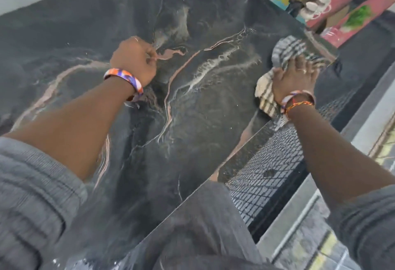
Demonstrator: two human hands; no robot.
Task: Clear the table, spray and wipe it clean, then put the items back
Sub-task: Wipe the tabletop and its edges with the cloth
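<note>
The black marble table [192, 103] with pale veins fills most of the head view, its top bare and glossy. My right hand [296, 77] presses a grey-and-white checked cloth [284, 52] flat against the table's right edge, fingers spread over it. My left hand [134, 60] rests as a closed fist on the middle of the tabletop, holding nothing that I can see. Both wrists carry coloured bracelets.
Beyond the far right corner, two white cups [316, 7] and a green plant [359, 16] stand on a pink and yellow surface. A dark woven mat [269, 169] lies on the floor beside the table's right edge. My grey trousers [205, 222] are at the near edge.
</note>
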